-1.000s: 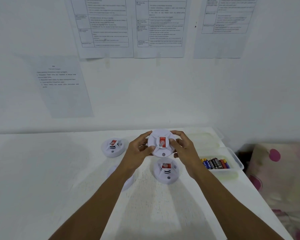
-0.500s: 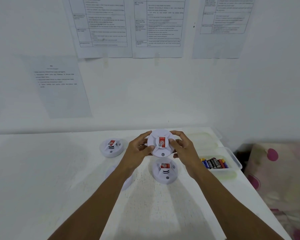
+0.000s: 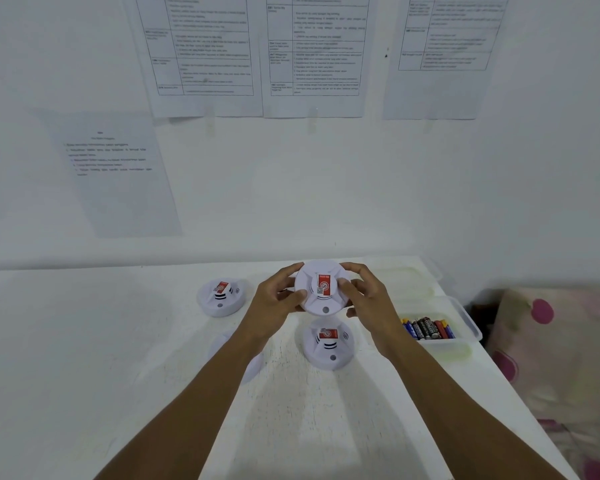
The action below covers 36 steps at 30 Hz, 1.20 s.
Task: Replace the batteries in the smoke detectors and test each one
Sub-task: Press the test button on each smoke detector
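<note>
One smoke detector is held up over the worktop, face toward the person. The left hand curls on its rim at nine o'clock and the right hand at three, thumb beside the red label (probably bracing for a twist). Spare batteries wait in the tray at four o'clock. Grip and detector look practically unchanged from half a second ago.

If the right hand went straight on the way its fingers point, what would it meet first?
The smoke detector that the right hand grips; beyond it, probably the left hand.
</note>
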### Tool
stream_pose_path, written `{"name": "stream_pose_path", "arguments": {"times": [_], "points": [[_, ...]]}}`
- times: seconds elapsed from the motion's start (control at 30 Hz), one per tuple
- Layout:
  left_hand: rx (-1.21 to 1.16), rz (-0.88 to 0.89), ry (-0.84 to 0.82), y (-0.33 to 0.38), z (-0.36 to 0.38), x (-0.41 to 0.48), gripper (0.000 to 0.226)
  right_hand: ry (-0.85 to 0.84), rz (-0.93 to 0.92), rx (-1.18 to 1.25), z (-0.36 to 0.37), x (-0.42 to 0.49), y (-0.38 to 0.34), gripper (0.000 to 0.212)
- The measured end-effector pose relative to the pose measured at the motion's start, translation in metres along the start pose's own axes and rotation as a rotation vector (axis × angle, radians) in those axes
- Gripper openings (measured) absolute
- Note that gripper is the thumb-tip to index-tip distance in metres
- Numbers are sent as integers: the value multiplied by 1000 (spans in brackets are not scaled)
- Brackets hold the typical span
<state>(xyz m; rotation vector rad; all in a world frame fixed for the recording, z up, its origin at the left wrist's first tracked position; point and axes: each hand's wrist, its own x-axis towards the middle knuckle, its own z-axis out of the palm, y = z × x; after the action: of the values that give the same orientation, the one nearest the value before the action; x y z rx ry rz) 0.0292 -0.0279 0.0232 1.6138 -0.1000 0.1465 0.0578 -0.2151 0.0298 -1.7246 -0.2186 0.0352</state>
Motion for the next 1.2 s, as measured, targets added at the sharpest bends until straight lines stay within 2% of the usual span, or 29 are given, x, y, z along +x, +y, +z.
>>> {"name": "stream_pose_path", "arguments": {"times": [1.2], "points": [[-65,-45,8,-3,1,15,40,3,15,-13,0,16,0,21]]}}
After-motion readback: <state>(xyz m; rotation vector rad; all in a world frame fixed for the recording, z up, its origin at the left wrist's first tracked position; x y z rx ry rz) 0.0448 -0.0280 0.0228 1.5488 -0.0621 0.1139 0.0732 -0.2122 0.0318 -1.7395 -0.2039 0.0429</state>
